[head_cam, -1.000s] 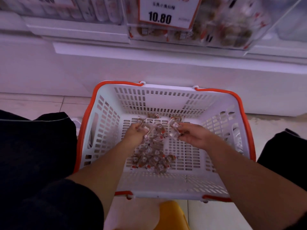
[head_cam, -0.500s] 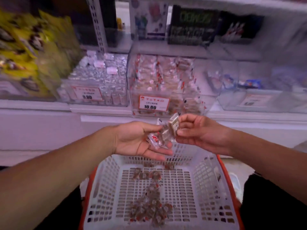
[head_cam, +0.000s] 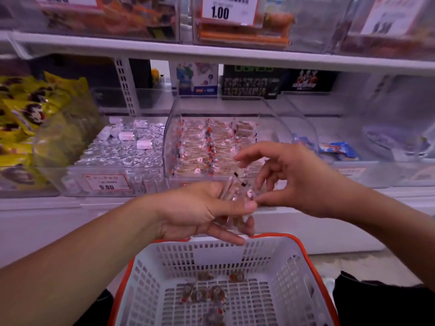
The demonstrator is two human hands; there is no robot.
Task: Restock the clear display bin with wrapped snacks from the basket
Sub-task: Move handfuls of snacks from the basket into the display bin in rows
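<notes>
Both of your hands have come up from just over the basket toward the shelf, and the view has tilted up with them. Nearest you, a few wrapped snacks lie on the basket floor. Above its far rim, your left hand holds a small bundle of snacks, thumb curled over the top and fingers cupped beneath. Your right hand meets it with thumb and one fingertip nearly pinched at the bundle's edge, the other fingers spread; whether it grips a wrapper, I cannot tell. These look light, crinkly and slick, so pinch each by its sealed end. Beyond, the clear display bin sits partly filled with neat rows.
</notes>
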